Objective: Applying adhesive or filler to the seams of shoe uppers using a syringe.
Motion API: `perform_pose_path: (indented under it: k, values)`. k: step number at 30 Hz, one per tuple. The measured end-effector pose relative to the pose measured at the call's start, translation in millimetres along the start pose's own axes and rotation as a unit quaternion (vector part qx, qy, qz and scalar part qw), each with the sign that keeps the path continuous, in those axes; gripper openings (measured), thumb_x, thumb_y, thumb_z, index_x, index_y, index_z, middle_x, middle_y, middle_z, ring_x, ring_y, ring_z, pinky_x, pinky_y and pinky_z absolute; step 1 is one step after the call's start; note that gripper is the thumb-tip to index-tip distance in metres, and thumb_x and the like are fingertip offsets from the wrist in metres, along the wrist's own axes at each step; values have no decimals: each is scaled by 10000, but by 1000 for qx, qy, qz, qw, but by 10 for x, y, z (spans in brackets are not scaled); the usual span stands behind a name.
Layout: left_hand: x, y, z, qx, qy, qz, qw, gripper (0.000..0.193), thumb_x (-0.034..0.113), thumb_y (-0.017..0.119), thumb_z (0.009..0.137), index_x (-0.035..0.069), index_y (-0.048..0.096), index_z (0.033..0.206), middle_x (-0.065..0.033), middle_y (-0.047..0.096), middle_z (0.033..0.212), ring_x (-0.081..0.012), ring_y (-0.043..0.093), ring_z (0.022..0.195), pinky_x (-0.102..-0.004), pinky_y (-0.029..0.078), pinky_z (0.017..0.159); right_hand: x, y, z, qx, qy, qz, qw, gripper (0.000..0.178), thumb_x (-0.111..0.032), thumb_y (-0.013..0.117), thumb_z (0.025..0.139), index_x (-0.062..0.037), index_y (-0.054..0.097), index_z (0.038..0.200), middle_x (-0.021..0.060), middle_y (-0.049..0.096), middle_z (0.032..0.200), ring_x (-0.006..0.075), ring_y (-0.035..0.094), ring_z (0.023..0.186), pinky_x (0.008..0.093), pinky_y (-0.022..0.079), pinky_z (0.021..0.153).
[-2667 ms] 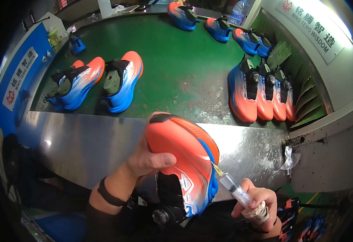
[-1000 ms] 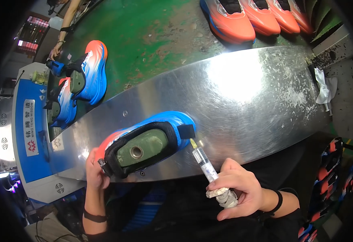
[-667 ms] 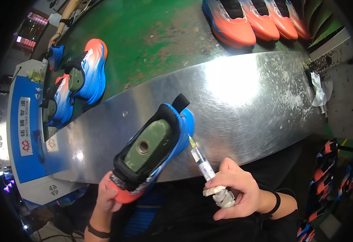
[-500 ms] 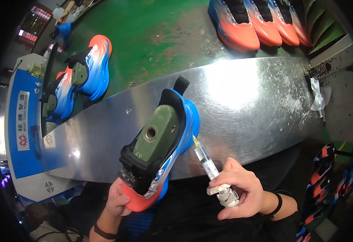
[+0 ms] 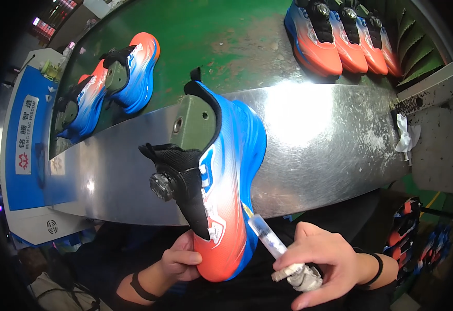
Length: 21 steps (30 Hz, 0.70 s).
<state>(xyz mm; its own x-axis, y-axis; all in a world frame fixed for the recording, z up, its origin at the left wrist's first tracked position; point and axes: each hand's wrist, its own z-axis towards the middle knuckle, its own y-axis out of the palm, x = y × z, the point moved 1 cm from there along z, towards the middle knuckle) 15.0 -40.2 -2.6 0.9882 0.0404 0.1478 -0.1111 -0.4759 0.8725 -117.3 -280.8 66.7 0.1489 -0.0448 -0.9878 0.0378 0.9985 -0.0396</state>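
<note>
A blue, white and coral sports shoe [image 5: 231, 176] is held toe-down in front of me, its side turned up. Inside its opening sits a green shoe last [image 5: 192, 124]. My left hand [image 5: 182, 259] grips the coral toe, thumb on top. A black dial [image 5: 161, 186] stands out from the tongue. My right hand [image 5: 322, 262] is closed round a clear syringe [image 5: 267, 236] with whitish wrapping at its rear end. The syringe's yellowish needle tip meets or nearly meets the seam between upper and blue sole near the forefoot; contact is hard to tell.
Beneath the shoe is a shiny metal ledge [image 5: 330, 155], bordering a green belt [image 5: 221, 46]. Two similar shoes [image 5: 133, 78] stand at the left and several more [image 5: 314, 46] at the far right. Crumpled white tissue [image 5: 406, 136] hangs at the right edge. More shoes [image 5: 402, 228] sit low on the right.
The shoe has rolled to show its side and the dial. The needle has shifted down from near the heel to the forefoot seam. Both hands have moved slightly.
</note>
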Motion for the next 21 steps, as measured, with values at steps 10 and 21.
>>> perform_pose_path:
  k: [10,21]
  values:
    - [-220,-53,315,-57,-108,-33,992,580,-2,569,745,14,425,1307,-155,497,1302,-306,510,1175,-461,372,1017,-455,-47,-359,-43,54,-20,997,488,-396,797,659,-14,676,936,105,670,895,206,571,685,321,336,633]
    - [-387,209,974,-200,-113,46,972,392,24,533,894,62,467,1279,-113,539,1254,-289,513,1174,-439,445,979,-621,-181,-956,-7,87,-84,993,539,-359,747,739,-48,603,1156,58,674,1027,137,426,658,278,329,657]
